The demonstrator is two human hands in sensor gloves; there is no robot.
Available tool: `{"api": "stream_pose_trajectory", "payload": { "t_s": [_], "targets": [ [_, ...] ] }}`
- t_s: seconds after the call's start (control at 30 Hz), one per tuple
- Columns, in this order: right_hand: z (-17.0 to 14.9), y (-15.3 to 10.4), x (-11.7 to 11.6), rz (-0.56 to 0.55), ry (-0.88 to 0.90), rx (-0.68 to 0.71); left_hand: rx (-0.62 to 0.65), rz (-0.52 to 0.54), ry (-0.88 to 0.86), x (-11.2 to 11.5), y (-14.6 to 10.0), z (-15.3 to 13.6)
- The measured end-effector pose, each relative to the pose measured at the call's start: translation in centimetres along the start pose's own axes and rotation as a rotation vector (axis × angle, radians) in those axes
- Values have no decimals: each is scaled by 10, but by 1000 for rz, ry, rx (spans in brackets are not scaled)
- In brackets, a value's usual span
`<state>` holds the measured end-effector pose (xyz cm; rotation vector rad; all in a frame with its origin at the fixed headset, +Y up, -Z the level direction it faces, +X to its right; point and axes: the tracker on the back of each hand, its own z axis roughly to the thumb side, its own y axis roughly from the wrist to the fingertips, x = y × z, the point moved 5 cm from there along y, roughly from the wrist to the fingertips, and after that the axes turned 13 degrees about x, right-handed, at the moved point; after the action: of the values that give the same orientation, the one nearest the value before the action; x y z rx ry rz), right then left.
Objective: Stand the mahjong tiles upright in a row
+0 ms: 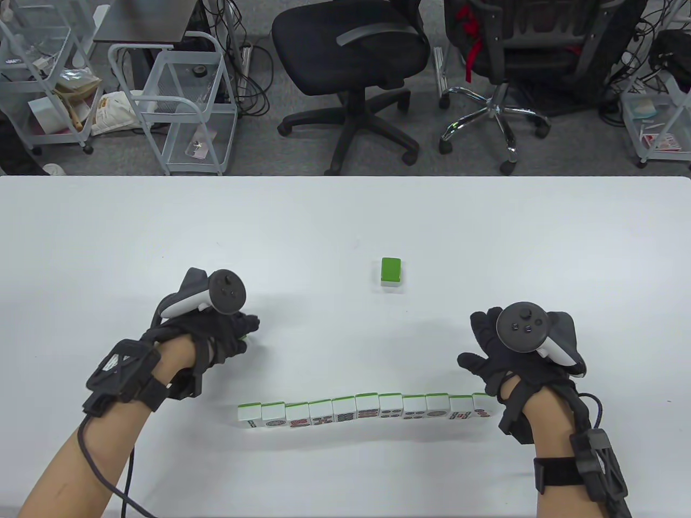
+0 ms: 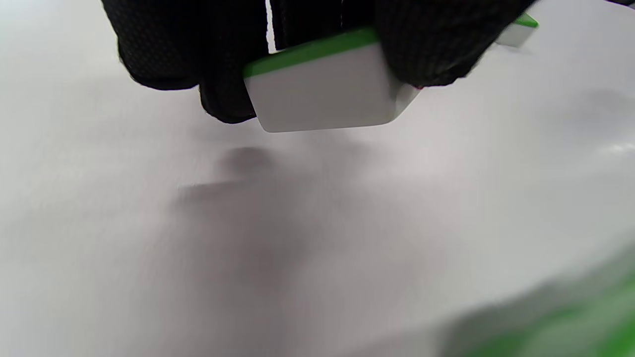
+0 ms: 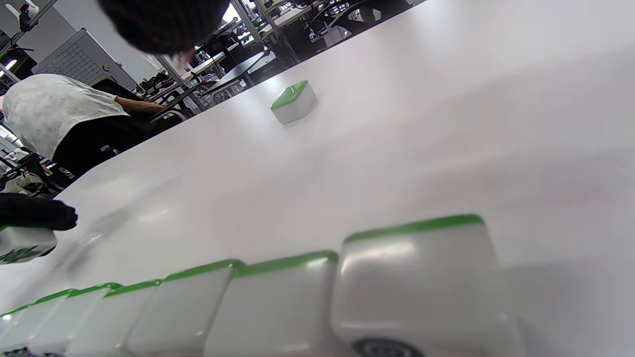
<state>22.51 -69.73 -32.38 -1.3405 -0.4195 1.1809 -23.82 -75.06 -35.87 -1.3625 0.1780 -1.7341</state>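
Observation:
A row of several white, green-backed mahjong tiles (image 1: pixel 361 410) stands upright near the table's front edge, faces toward me; it also shows in the right wrist view (image 3: pixel 278 302). One loose tile (image 1: pixel 391 271) lies green side up further back at centre, also in the right wrist view (image 3: pixel 293 102). My left hand (image 1: pixel 227 334) grips a tile (image 2: pixel 322 84) between its fingers, held just above the table, up and left of the row's left end. My right hand (image 1: pixel 488 350) is open and empty just behind the row's right end.
The white table (image 1: pixel 345 226) spans the view. Beyond its far edge stand two black office chairs (image 1: pixel 351 48) and wire carts (image 1: pixel 183 102). A person in a white shirt (image 3: pixel 54 109) shows far off in the right wrist view.

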Motion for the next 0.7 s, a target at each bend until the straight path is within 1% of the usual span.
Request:
{"api": "stream_pose_trajectory", "payload": {
  "t_s": [0.07,0.17,0.2,0.27,0.4,0.5,0.57,0.63,0.7],
  "targets": [
    [0,0,-1,4,6,2,43,-71,-12,21,-13,5],
    [0,0,-2,6,15,4,63,-110,33,47,-27,12],
    [0,0,-2,6,18,4,73,-112,38,55,-31,13],
    [0,0,-2,8,20,5,81,-103,23,63,-34,14],
    [1,1,-4,15,27,8,88,-50,34,64,-40,17],
    [1,1,-4,17,34,11,112,-49,33,71,-41,24],
    [1,1,-4,18,35,12,117,-22,-2,73,-40,26],
    [1,1,-4,20,36,12,117,28,-4,70,-38,25],
    [1,1,-5,24,39,13,118,29,-9,68,-37,22]
  ]
}}
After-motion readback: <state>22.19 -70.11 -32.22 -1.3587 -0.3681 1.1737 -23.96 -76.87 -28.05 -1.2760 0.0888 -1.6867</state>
